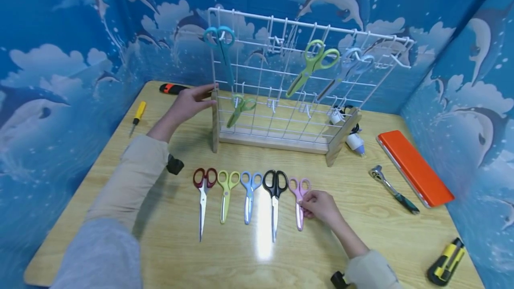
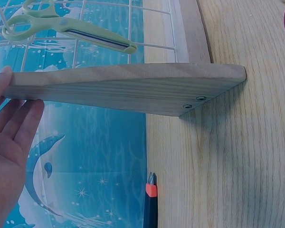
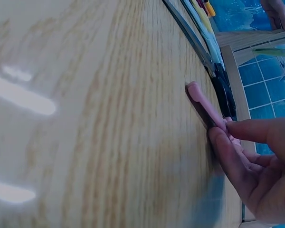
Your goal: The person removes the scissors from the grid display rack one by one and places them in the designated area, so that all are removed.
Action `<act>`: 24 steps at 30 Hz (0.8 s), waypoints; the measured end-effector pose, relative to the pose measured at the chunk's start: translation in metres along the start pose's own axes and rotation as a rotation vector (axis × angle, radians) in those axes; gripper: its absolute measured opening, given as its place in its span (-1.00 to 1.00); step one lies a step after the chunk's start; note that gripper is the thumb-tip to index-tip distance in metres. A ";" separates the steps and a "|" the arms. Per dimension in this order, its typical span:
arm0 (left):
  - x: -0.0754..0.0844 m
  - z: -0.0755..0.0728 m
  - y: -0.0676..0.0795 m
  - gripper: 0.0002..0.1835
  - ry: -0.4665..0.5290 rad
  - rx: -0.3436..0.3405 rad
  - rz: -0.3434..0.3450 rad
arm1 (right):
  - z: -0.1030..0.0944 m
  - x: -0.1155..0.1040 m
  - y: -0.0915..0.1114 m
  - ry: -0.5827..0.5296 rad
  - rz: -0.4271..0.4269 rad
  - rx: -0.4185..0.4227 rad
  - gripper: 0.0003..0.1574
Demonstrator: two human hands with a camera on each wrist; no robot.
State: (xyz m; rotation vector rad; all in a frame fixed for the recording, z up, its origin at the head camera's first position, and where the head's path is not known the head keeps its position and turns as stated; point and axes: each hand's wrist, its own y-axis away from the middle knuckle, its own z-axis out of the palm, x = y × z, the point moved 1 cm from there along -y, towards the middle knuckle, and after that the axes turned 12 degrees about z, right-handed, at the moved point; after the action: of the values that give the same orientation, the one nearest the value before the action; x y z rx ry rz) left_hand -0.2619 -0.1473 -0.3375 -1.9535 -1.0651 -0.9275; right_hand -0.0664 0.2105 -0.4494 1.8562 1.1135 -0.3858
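Note:
My right hand [image 1: 322,206] pinches the pink scissors [image 1: 299,217] between thumb and fingers at the right end of a row on the table. In the right wrist view the pink blades [image 3: 204,102] tilt up off the wood. Left of them lie black scissors [image 1: 275,200], blue scissors [image 1: 249,197], yellow-green scissors [image 1: 225,197] and dark red scissors [image 1: 202,200]. My left hand [image 1: 192,104] grips the wooden side post [image 2: 118,88] of the white wire rack [image 1: 309,26], thumb on one face, fingers on the other.
Teal scissors [image 1: 225,59], green scissors [image 1: 306,75], grey-blue scissors [image 1: 340,75] and small green scissors [image 1: 239,113] hang on the rack. A yellow screwdriver [image 1: 139,113] lies left; a ratchet wrench [image 1: 391,187], an orange case [image 1: 415,168] and a yellow-black utility knife [image 1: 446,263] lie right.

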 end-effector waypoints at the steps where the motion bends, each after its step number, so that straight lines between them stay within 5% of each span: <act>1: 0.000 0.000 0.000 -0.42 -0.002 -0.002 0.001 | 0.000 0.000 0.000 0.004 -0.002 0.004 -0.87; 12: 0.000 0.000 -0.001 -0.42 -0.015 -0.001 -0.002 | -0.006 -0.006 0.000 0.050 -0.045 0.007 -0.88; 17: 0.000 0.000 0.000 -0.43 -0.018 0.001 -0.008 | -0.034 -0.019 -0.007 -0.036 -0.195 -0.026 -0.78; 21: 0.000 0.001 0.000 -0.42 -0.023 0.003 -0.012 | -0.071 0.000 -0.071 -0.243 -0.414 -0.043 -0.72; 24: 0.000 0.001 0.000 -0.42 -0.024 0.003 -0.015 | -0.103 -0.007 -0.099 -0.374 -0.509 -0.010 -0.70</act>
State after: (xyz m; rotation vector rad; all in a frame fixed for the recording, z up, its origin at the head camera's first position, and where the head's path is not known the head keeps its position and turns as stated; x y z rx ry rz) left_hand -0.2619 -0.1464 -0.3376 -1.9611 -1.0950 -0.9121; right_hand -0.1692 0.3097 -0.4432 1.3934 1.3037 -0.9722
